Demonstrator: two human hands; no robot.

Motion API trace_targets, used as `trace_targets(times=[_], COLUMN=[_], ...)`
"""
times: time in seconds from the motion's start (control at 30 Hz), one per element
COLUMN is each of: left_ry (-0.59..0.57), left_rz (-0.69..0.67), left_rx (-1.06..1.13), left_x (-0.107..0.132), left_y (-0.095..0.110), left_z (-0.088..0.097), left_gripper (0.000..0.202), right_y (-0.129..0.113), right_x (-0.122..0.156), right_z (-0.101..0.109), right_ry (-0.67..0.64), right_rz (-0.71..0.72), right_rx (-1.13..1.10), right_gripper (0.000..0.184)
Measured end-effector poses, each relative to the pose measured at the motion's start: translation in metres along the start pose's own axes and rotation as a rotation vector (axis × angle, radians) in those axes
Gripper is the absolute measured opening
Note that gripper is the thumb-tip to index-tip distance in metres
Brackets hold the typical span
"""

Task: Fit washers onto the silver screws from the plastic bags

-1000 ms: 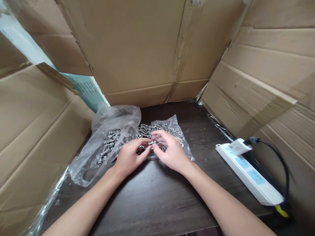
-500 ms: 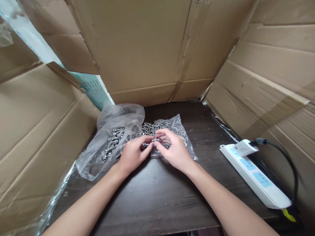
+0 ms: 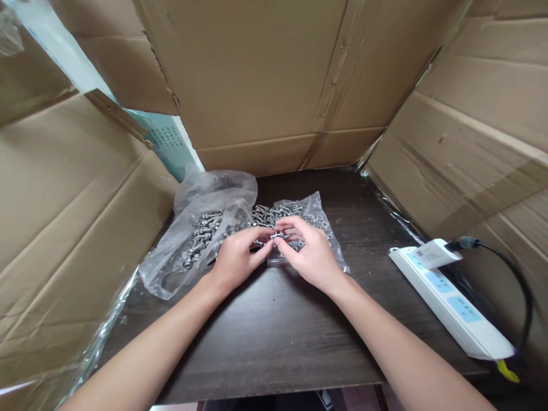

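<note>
A bag (image 3: 218, 182) with bolts (image 3: 201, 237) lies toward the left edge of the bench (image 3: 257, 325). Just right of it lies a second bag (image 3: 338, 258) with washers (image 3: 324, 224). The left hand (image 3: 240, 251) and right hand (image 3: 314, 251) meet at the second bag's near left part, a fastener (image 3: 278, 234) between their fingertips. Along the right edge lies a power strip (image 3: 462, 322), an adapter (image 3: 434, 254) in its far end. A cardboard panel (image 3: 257, 74) stands behind the far edge.

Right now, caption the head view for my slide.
Two hands hold a bolt, with bags and hardware close by.
</note>
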State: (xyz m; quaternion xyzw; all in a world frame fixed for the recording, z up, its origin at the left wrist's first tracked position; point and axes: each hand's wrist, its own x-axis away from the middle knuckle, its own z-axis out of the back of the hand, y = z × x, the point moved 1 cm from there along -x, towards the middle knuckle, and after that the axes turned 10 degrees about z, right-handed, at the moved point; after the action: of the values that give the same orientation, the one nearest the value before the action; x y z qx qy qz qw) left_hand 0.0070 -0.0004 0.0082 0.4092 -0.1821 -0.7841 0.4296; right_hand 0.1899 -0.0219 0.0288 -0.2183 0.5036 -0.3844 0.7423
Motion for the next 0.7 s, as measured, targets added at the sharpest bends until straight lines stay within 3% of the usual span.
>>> trace_targets(times=[0.47, 0.7], left_ry=[0.022, 0.016], left_rz=[-0.038, -0.037], left_rx=[-0.018, 0.02], left_x=[-0.0008, -0.0022], left_y=[0.0033, 0.0031], left_z=[0.0022, 0.0035], left_gripper=[0.014, 0.015], right_y=[-0.0007, -0.0018], right_x=[0.0005, -0.0034], right_z=[-0.0025, 0.0049], right_ry=[0.043, -0.005], right_rz=[-0.055, 0.051], right_rx=[-0.075, 0.056], right_gripper=[0.022, 0.01])
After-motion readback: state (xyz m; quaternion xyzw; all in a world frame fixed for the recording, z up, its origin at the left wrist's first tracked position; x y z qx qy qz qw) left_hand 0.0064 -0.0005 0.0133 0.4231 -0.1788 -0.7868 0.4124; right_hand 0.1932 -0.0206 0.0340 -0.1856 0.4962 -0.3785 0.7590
